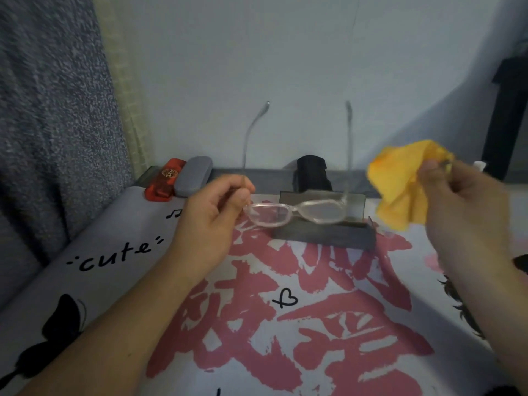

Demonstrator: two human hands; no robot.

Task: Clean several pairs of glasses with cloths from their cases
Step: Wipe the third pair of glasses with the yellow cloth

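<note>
Holding clear glasses, about to wipe

Above the open grey case (323,235), the left hand (211,215) is pinching the light, fragile glasses (294,214) at the hinge; the right hand (463,201) is clenching the soft yellow cloth (400,184).

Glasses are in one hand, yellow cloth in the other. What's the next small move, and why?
Probably bring the right hand with the yellow cloth across to the nearer lens and start wiping. The left hand pinches the clear glasses at one corner, arms pointing up, and the cloth hangs apart from them.
</note>
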